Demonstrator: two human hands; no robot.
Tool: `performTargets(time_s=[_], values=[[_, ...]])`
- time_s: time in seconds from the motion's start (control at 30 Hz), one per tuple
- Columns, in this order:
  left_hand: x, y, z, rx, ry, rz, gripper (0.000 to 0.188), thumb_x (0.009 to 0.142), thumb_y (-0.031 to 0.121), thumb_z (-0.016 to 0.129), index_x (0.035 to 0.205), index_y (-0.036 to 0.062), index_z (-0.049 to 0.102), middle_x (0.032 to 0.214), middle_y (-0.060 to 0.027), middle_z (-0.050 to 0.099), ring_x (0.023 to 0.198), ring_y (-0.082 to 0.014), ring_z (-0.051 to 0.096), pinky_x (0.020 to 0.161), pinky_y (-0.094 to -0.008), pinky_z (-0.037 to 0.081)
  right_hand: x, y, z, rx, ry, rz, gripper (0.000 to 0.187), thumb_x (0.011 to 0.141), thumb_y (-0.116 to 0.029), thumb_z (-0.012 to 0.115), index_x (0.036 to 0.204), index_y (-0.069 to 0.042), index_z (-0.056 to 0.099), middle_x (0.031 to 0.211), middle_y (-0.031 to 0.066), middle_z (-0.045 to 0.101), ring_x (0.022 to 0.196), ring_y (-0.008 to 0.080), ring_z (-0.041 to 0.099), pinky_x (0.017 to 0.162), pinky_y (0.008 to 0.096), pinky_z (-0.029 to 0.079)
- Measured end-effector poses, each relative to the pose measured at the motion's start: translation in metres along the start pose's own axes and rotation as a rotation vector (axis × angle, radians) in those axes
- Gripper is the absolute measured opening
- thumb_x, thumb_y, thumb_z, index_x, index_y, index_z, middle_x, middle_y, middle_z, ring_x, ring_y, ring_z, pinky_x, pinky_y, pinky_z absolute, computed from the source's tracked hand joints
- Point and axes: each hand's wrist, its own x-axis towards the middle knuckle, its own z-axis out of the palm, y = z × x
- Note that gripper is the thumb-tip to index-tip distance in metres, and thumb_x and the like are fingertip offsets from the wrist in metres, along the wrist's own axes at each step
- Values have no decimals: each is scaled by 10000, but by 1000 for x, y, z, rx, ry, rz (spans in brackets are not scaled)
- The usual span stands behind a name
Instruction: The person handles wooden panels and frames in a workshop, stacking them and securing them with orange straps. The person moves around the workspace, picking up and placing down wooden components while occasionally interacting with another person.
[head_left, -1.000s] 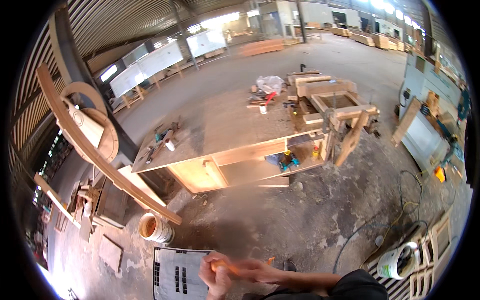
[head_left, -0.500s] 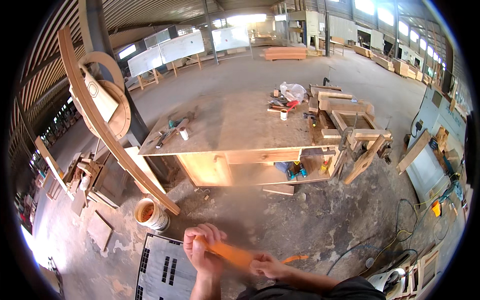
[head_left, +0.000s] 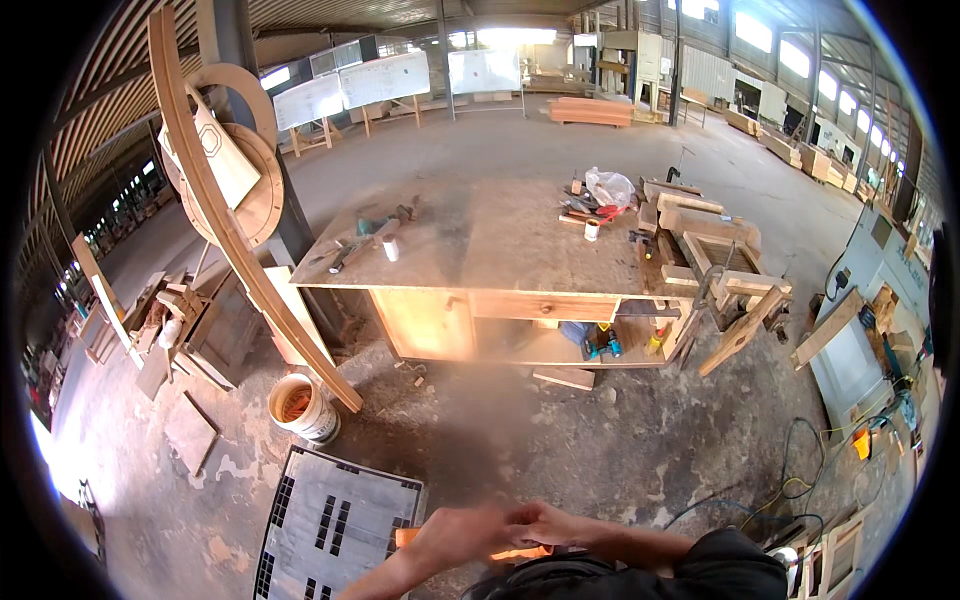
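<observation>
A flat, flexible orange strip (head_left: 525,552) is stretched low in front of my body, partly covered by my hands. My left hand (head_left: 460,533), smeared by motion, is closed over it, and a short orange end sticks out beyond the wrist. My right hand (head_left: 543,524) is pinched close against the left one, its fingertips touching or nearly touching it. What lies between the fingers is mostly hidden. The strip's exact kind does not show.
A wooden workbench (head_left: 545,265) stands ahead, holding tools and a plastic bag (head_left: 608,187). A white bucket (head_left: 303,408), a grey pallet (head_left: 330,520) and a tall curved timber (head_left: 215,205) are at left. Hoses (head_left: 790,470) lie on the floor at right.
Both hands have dropped toward my body and come together. The left hand moved right and turned palm down, and the strip, stretched out before, is now largely covered. My view shifted slightly.
</observation>
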Motion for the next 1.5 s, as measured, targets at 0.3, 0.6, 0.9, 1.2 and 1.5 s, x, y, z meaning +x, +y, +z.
performTargets(time_s=[0.3, 0.6, 0.9, 1.2, 1.5], values=[[2, 19, -5, 47, -327, -224, 232, 787, 264, 616, 999, 169, 606, 823, -71, 613, 761, -255, 605, 589, -359, 494, -16, -18, -15, -46, 49, 199, 258, 898, -272, 575, 879, -19, 621, 653, -52, 493, 594, 43, 418, 514, 222, 322], [-12, -2, 19, -28, 195, -76, 277, 722, 249, 733, 943, 102, 652, 740, -69, 644, 637, -233, 633, 551, -320, 504, -15, 2, -21, 98, 39, 225, 263, 895, -312, 580, 771, -80, 567, 567, -70, 393, 506, 32, 349, 460, 212, 278], [-9, -3, 31, -871, 381, -253, 368, 854, 290, 609, 1077, 1, 567, 938, -133, 634, 888, -234, 624, 785, -340, 484, -1, 26, -14, 313, 10, -197, 380, 891, -331, 579, 1165, -69, 543, 598, -77, 393, 504, 28, 337, 461, 194, 265], [7, -7, 32, -1451, 998, -174, 381, 890, 404, 442, 974, 45, 538, 867, -101, 603, 807, -259, 597, 811, -433, 461, 6, 11, 0, 297, -33, 23, 339, 909, -339, 542, 1087, -53, 579, 580, -81, 380, 475, 21, 331, 430, 179, 245], [9, -21, 13, -1916, 1218, -97, 258, 845, 324, 521, 927, 80, 554, 849, -40, 541, 842, -210, 508, 834, -396, 402, 16, 30, 1, 233, -74, -39, 309, 911, -340, 542, 898, -37, 602, 586, -72, 416, 503, 26, 359, 454, 199, 273]])
